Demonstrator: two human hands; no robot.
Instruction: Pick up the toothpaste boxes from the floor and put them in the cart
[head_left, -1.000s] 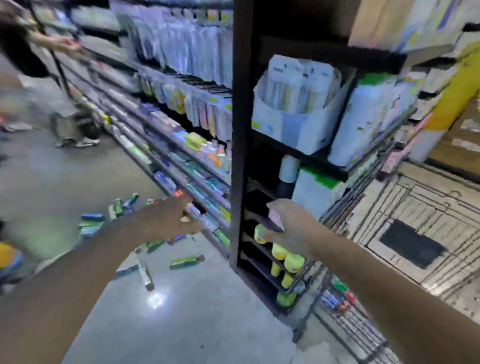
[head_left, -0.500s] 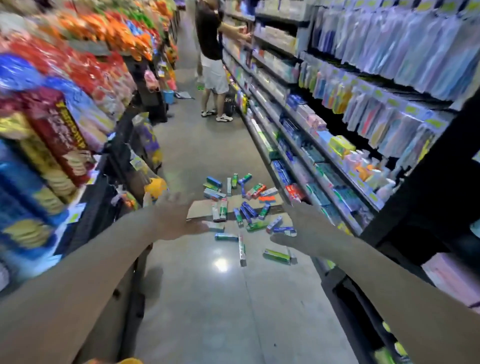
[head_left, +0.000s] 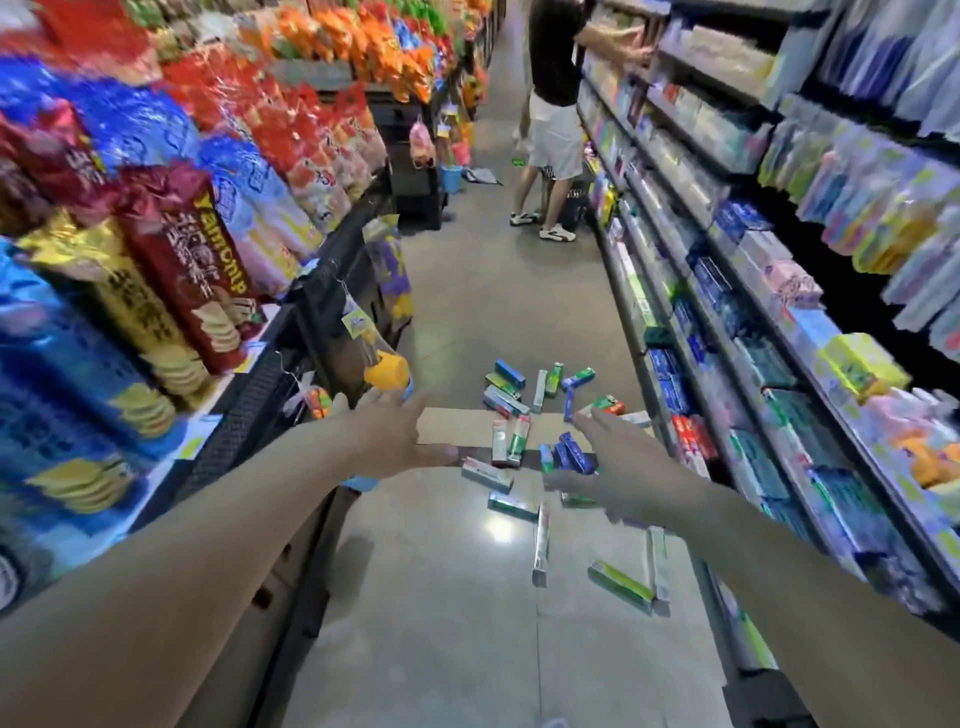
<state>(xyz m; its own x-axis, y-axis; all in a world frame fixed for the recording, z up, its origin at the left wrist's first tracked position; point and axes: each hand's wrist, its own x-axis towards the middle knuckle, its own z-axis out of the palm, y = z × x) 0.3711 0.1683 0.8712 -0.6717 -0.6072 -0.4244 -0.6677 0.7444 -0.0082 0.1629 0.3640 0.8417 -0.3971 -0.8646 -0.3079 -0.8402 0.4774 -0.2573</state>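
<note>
Both arms were stretched forward over the aisle floor, palms down, nothing held. The left hand had its fingers straight and spread wide; the right hand likewise showed wide, relaxed fingers, thumb out to the side. No cart was in view, so its place could not be told. Nearest, below and behind the right fingers, lay a long green-and-white box pointing diagonally, with a second pale box just beside it, long axis running up the aisle, and a third slim box also lengthwise along the aisle. Between the two sets of fingers sat two boxes lying crosswise. Beyond the fingertips the main scatter of toothpaste boxes spread over and around a flat cardboard sheet, axes pointing every way, some touching or overlapping. Judgement: the step in hand was the reach down, and it would go best by starting with the nearest loose boxes, turning the wrist so fingers and thumb close across the narrow sides, square to each long axis. Parallel neighbours could likely be gathered together. Farther up the aisle a person stood at the right-hand shelves, well apart from the boxes.
</note>
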